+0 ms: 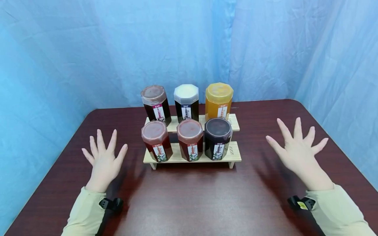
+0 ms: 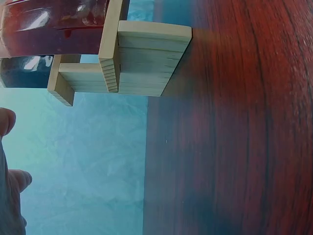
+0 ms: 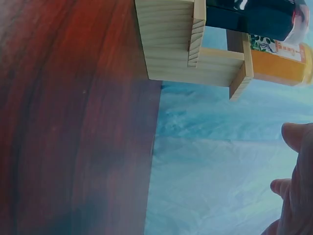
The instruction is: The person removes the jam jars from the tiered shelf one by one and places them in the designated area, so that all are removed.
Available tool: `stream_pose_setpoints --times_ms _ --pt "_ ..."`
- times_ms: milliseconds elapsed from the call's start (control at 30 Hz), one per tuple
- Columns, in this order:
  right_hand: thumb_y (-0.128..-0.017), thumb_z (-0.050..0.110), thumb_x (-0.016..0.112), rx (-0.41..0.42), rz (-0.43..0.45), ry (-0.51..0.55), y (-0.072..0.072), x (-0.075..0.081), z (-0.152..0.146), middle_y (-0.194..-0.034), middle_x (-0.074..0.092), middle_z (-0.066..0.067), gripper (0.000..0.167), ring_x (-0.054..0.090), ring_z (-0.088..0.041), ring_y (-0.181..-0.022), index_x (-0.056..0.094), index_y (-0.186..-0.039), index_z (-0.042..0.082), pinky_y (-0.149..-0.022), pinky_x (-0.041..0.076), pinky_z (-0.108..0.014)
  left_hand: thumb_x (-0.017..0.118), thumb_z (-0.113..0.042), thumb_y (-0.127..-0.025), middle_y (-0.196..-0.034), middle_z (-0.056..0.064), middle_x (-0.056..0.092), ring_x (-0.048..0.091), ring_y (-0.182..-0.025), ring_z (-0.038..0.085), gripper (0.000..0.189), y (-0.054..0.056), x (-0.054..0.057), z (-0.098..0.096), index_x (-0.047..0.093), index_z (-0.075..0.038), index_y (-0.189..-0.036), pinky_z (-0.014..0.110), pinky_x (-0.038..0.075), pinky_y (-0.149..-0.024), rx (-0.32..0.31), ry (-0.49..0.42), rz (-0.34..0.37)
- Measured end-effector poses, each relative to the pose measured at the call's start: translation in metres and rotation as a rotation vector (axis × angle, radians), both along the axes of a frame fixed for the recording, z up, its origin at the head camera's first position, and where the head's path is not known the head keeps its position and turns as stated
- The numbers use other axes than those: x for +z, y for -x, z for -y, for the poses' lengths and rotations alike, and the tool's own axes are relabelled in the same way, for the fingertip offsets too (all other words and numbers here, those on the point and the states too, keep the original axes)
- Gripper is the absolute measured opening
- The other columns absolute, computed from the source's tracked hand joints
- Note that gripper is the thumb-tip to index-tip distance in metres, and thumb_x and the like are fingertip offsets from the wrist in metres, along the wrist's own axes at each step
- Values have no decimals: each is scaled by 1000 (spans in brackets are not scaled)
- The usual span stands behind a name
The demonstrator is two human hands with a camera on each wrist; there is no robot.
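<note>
My left hand (image 1: 103, 164) is spread wide over the table, left of a two-step wooden rack (image 1: 174, 154). On the other side my right hand (image 1: 299, 154) hovers with its fingers fanned out, holding nothing. The rack's lower step carries two dark red jars (image 1: 159, 149) and a near-black jar (image 1: 218, 137). Behind them on the upper step stand a dark jar with a pinkish lid (image 1: 156, 105), a dark jar with a white lid (image 1: 186, 101) and an orange-yellow jar (image 1: 219, 101). Both hands are apart from the rack; some fingers (image 3: 296, 134) show in the right wrist view.
The rack stands on a dark reddish-brown wooden table (image 1: 192, 200) with rounded far corners. Pale blue curtains (image 1: 133, 49) hang behind the table and along both sides. Each sleeve has a small black wrist camera (image 1: 112, 204) strapped at its cuff.
</note>
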State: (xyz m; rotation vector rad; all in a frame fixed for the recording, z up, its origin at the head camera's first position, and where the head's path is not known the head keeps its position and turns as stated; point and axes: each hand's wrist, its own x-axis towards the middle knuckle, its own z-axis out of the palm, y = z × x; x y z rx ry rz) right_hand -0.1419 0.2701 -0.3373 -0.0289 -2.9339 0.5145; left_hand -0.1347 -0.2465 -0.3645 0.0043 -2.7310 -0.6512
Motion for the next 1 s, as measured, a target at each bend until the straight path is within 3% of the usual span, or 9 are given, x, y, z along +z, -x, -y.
stream_pose_setpoints --times_ms 267,433,533,667,767,900,1000 --pt "-94 58 37 46 -92 47 9 11 11 -153 -8 -30 72 -11 -61 -133 17 -152 20 -93 -17 -78 46 -45 -97 -153 30 -3 -8 -138 50 68 3 -2 -2 25 -7 -149 70 -9 -104 -33 -90 8" --pt "-93 53 48 93 -203 84 17 20 21 -152 5 -31 69 -1 -55 -136 27 -148 18 -99 -10 -75 50 -40 -96 -152 30 -2 -1 -138 51 69 5 -3 -4 21 -8 -150 71 11 -105 -32 -172 113" --pt "-90 48 56 127 -265 117 21 24 28 -151 13 -29 66 6 -52 -137 33 -144 17 -103 -6 -72 50 -37 -97 -152 29 3 8 -138 50 68 6 -3 -7 21 -8 -150 70 20 -104 -64 -233 184" --pt "-89 41 62 179 -314 169 27 27 38 -150 20 -28 64 14 -49 -137 38 -142 14 -106 -1 -70 49 -32 -98 -153 24 14 20 -138 43 61 7 -7 -12 24 -9 -150 61 23 -110 -140 -376 266" --pt "-87 36 65 216 -335 197 30 29 46 -149 24 -28 63 19 -49 -136 40 -141 12 -107 6 -69 48 -28 -99 -153 19 23 24 -139 38 56 7 -10 -17 28 -10 -148 55 25 -111 -192 -533 317" --pt "-86 31 68 253 -317 227 35 35 56 -150 25 -25 64 24 -49 -135 41 -140 12 -105 18 -68 47 -25 -100 -151 18 29 27 -139 34 52 8 -13 -26 32 -7 -146 50 24 -113 -249 -709 363" --pt "-86 32 68 276 -272 254 40 39 63 -151 24 -22 66 24 -46 -136 39 -142 12 -103 24 -67 47 -21 -100 -149 18 32 28 -139 29 49 10 -17 -31 35 -4 -144 45 23 -114 -260 -777 385"
